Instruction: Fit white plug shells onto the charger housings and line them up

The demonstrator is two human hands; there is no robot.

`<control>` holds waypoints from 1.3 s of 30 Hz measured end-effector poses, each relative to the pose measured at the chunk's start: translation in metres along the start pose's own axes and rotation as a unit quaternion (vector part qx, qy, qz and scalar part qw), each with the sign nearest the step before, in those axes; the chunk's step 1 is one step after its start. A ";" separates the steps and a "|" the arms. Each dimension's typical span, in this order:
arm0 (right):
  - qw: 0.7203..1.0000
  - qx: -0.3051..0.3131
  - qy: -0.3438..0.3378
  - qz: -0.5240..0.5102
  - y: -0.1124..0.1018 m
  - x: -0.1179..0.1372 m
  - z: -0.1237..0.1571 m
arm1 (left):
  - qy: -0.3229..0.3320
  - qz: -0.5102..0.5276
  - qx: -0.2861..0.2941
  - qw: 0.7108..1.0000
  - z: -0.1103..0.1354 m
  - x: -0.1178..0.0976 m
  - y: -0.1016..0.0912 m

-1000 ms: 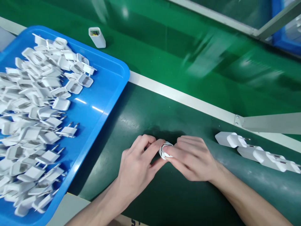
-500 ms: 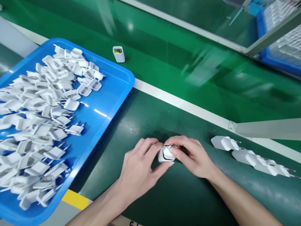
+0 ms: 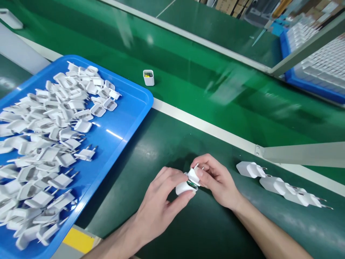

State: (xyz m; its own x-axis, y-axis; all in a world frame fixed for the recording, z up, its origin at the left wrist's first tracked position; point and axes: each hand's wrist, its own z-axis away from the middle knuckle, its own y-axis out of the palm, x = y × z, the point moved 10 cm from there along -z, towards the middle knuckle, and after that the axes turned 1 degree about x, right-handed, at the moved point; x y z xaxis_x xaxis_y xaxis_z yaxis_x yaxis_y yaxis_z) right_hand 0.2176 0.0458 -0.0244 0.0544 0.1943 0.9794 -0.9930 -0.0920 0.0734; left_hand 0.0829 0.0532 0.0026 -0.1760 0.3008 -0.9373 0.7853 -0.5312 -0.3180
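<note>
The left hand (image 3: 159,201) holds a white charger body (image 3: 182,187) between thumb and fingers, closed around it. The right hand (image 3: 215,178) pinches a white plug cap (image 3: 194,175) with two metal pins, its fingers narrow on the cap. The cap sits tilted at the open end of the body, and a small green board shows in the gap between them, so the two parts are touching but not yet closed together. Both parts are just above the dark green mat (image 3: 172,144), to the right of the blue tray (image 3: 129,118).

The step in hand seems to be the joining of cap and body. I judge that the next move needs the cap turned straight over the opening and pressed evenly, so the board is not pinched and the edge closes all around.

The blue tray holds a heap of loose plug caps (image 3: 48,144). Well to the right of the tray, a row of finished chargers (image 3: 280,185) lies on the mat. Behind the tray, a single open charger body (image 3: 148,77) stands on the bright green belt (image 3: 215,72).
</note>
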 end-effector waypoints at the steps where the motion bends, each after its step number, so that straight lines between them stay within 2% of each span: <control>1: 1.000 -0.001 -0.006 0.005 0.000 0.001 0.000 | 0.006 0.004 0.001 1.000 0.000 0.000 0.001; 6: 0.991 -0.026 -0.075 0.111 -0.003 0.014 0.004 | 0.038 -0.005 0.012 0.999 0.001 -0.003 0.003; 10: 0.955 -0.075 -0.188 0.219 -0.008 0.040 0.016 | 0.041 -0.040 0.029 0.998 -0.001 -0.005 0.005; 12: 0.947 -0.133 -0.208 0.204 -0.022 0.047 0.020 | 0.050 -0.059 0.034 0.996 -0.001 -0.006 0.005; 14: 0.958 -0.178 -0.182 0.132 -0.040 0.043 0.018 | 0.058 -0.072 0.038 0.995 0.000 -0.007 0.005; 15: 0.967 -0.180 -0.160 0.087 -0.045 0.037 0.014 | 0.060 -0.076 0.040 0.994 0.000 -0.007 0.005; 18: 0.989 -0.105 -0.095 -0.041 -0.040 0.023 0.001 | 0.064 -0.084 0.042 0.994 0.001 -0.005 0.004; 21: 0.989 -0.012 -0.067 -0.131 -0.025 0.020 -0.005 | 0.061 -0.087 0.049 0.993 0.003 -0.002 0.003; 25: 0.985 0.041 -0.068 -0.153 -0.017 0.027 -0.003 | 0.052 -0.103 0.061 0.991 0.004 0.000 0.005; 28: 0.994 0.023 -0.082 -0.074 -0.019 0.031 0.000 | 0.066 -0.127 0.061 0.988 0.006 -0.002 0.007; 30: 0.993 -0.016 -0.116 0.033 -0.024 0.038 0.003 | 0.081 -0.143 0.053 0.985 0.006 -0.004 0.007; 32: 0.973 -0.047 -0.163 0.160 -0.023 0.050 0.008 | 0.086 -0.147 0.037 0.985 0.006 -0.005 0.007; 34: 0.944 -0.049 -0.201 0.257 -0.015 0.059 0.012 | 0.083 -0.132 0.024 0.987 0.006 -0.003 0.006; 36: 0.923 -0.029 -0.231 0.305 -0.006 0.064 0.015 | 0.070 -0.109 0.020 0.991 0.006 0.001 0.007; 39: 0.896 0.009 -0.270 0.354 0.008 0.067 0.020 | 0.017 -0.094 0.008 0.995 0.006 0.012 0.007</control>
State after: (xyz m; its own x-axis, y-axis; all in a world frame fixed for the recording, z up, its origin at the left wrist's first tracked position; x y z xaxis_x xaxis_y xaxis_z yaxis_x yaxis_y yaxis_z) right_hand 0.2153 0.0382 0.0459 -0.5407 -0.4184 0.7298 -0.7974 -0.0216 -0.6031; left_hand 0.0821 0.0482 -0.0119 -0.2991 0.4219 -0.8559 0.7306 -0.4757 -0.4899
